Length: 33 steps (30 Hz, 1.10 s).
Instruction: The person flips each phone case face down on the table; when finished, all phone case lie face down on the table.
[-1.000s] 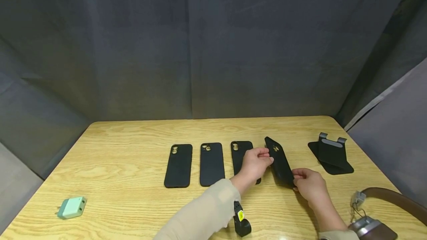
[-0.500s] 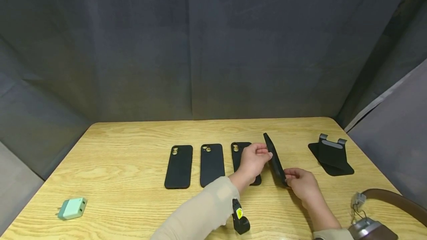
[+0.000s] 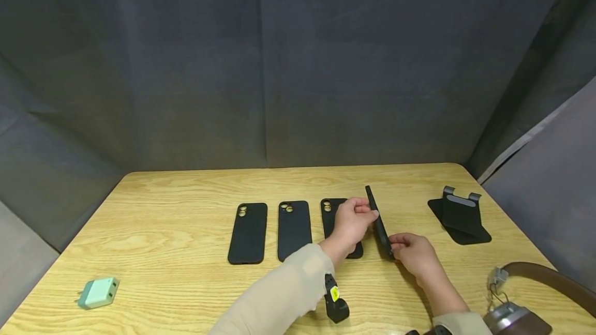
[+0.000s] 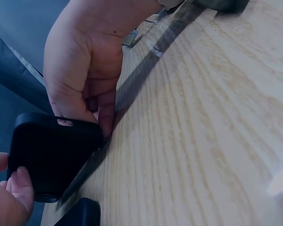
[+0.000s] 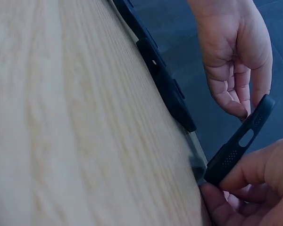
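Observation:
Both hands hold a black phone case, which stands on its long edge, nearly side-on in the head view. My left hand pinches its far part from the left. At its near end, my right hand grips the lower corner between thumb and fingers. The left wrist view shows the hollow inner side of the case. In the right wrist view its short end with slot and small holes faces the camera. A second phone case lies flat beneath my left hand and wrist, partly hidden.
Two more black phone cases, one in the middle and one at the left, lie flat in the row. A black folding stand is at the right, headphones at the near right. A green charger lies near left.
The held phone case has turned from showing its back with camera cutouts to nearly edge-on. Its near end and my right hand have moved left; my left hand has shifted only slightly.

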Each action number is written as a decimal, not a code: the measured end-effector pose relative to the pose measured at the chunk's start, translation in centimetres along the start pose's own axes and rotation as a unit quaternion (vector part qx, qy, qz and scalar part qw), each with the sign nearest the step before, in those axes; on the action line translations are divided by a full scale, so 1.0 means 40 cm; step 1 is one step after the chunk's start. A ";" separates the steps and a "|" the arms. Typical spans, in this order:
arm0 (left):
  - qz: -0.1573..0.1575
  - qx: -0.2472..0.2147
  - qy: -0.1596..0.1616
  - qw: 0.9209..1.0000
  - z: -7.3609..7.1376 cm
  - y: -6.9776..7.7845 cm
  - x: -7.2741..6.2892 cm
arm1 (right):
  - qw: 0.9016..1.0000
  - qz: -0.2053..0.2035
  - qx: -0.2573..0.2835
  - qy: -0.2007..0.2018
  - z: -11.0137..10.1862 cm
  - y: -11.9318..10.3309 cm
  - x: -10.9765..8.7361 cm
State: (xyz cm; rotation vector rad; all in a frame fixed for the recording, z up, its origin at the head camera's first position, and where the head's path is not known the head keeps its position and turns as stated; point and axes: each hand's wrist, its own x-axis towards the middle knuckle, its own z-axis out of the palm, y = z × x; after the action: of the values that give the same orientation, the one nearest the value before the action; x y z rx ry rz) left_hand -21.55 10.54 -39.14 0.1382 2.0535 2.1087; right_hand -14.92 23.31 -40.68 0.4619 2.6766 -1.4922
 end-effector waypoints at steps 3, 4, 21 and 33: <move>-0.010 -0.015 -0.004 1.000 0.003 -0.001 0.001 | 1.000 0.001 -0.007 -0.005 -0.001 0.000 0.002; -0.011 -0.017 -0.004 1.000 0.004 -0.001 0.001 | 1.000 0.001 -0.010 -0.007 -0.001 0.000 0.003; -0.009 -0.004 0.006 1.000 0.033 0.004 0.009 | 1.000 0.006 0.002 -0.003 -0.007 0.006 0.012; -0.035 -0.022 0.013 0.999 0.043 0.006 0.005 | 0.999 -0.022 -0.008 -0.022 -0.006 0.016 0.008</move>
State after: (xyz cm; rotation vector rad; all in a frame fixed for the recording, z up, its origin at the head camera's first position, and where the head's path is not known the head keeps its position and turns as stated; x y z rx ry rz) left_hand -21.41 12.26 -38.84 0.0314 1.9950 2.1230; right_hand -15.03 23.91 -41.12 0.3659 2.6801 -1.4731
